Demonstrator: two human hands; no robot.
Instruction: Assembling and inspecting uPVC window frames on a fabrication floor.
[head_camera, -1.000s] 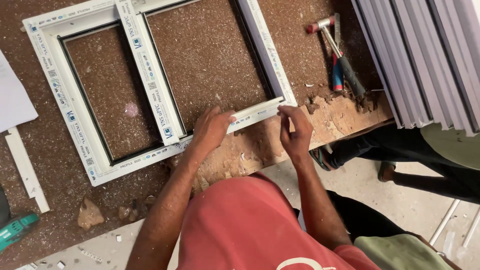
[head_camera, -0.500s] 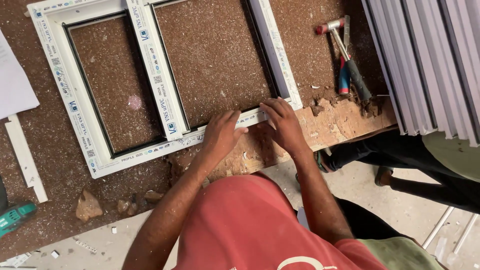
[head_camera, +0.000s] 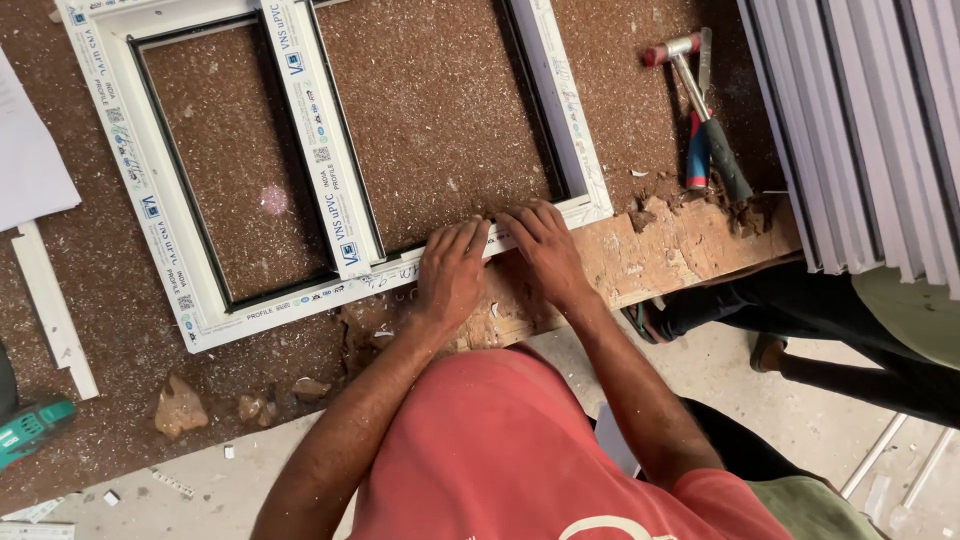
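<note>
A white plastic window frame (head_camera: 160, 200) with two panes' openings and a middle bar lies flat on a brown, worn board table (head_camera: 440, 140). My left hand (head_camera: 452, 268) rests palm down on the frame's near rail, fingers pointing away from me. Right beside it, my right hand (head_camera: 535, 240) presses on the same rail near the frame's right corner, its fingertips at the inner edge. Both hands lie flat with fingers together, and neither one grips anything.
A hammer with a red head (head_camera: 690, 90) and a blue-handled tool lie at the table's right. Grey profile lengths (head_camera: 850, 120) are stacked far right. A loose white strip (head_camera: 50, 300), a green tool (head_camera: 30, 430) and another person's legs (head_camera: 800, 320) are nearby. The table's front edge is chipped.
My right hand came down from the table edge onto the frame's near rail beside the left hand. The left hand shifted slightly right along the rail.
</note>
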